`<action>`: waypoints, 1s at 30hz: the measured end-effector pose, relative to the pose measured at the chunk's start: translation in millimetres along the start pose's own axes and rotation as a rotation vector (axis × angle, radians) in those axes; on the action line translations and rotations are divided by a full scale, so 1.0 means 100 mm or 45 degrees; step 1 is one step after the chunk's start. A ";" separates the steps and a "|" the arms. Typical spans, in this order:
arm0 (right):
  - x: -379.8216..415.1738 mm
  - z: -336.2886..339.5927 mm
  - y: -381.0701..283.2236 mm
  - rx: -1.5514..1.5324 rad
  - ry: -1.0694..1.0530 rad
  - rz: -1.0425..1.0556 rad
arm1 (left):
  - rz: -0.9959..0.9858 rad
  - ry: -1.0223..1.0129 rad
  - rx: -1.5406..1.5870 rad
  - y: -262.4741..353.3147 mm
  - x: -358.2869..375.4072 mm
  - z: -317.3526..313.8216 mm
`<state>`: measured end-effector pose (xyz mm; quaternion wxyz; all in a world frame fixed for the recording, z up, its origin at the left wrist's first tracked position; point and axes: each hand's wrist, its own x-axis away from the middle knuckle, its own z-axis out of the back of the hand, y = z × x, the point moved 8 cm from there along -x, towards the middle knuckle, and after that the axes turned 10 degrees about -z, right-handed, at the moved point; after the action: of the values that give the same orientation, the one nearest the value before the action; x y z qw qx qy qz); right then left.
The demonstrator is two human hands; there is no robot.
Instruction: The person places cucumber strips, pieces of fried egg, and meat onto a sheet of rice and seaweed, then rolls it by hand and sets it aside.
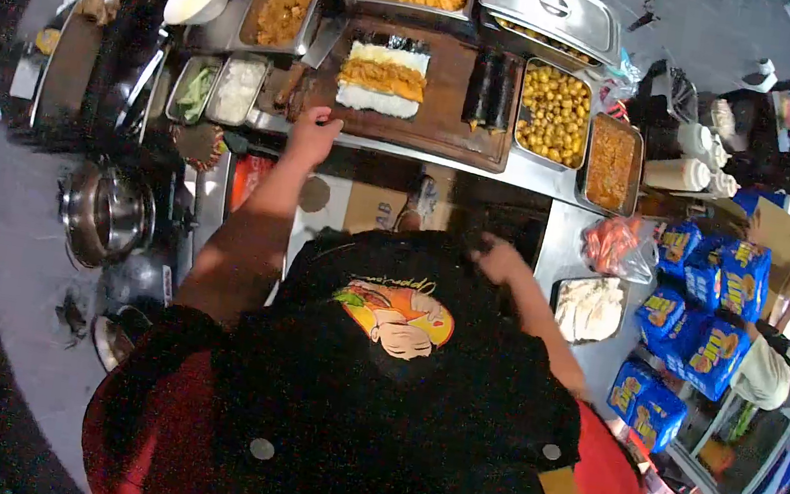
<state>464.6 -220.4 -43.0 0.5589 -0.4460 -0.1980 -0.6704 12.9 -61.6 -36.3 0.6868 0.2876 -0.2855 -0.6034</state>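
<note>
We rest our left hand [313,130] on the front edge of the dark wooden cutting board [446,103], fingers loose, gripping nothing. At one o'clock from it lies a flat seaweed sheet spread with white rice and orange filling [383,75]; at three o'clock of that, two dark finished rolls [490,89]. Our right hand [499,259] presses flat on our black apron [401,349], empty. A steel tray of yellow balls [553,113] flanks the board.

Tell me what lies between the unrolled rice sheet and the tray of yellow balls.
In the head view, finished dark rolls lie on the wooden board between the rice sheet and the yellow-ball tray.
</note>
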 end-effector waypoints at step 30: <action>-0.94 1.15 -1.52 -0.366 -0.074 0.691 | 0.482 -0.394 0.588 -0.38 -0.46 -0.43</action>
<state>365.1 -34.1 -24.4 0.6427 -0.5761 0.0094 -0.5049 14.6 -18.1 -95.1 0.6520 0.2824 -0.5639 -0.4210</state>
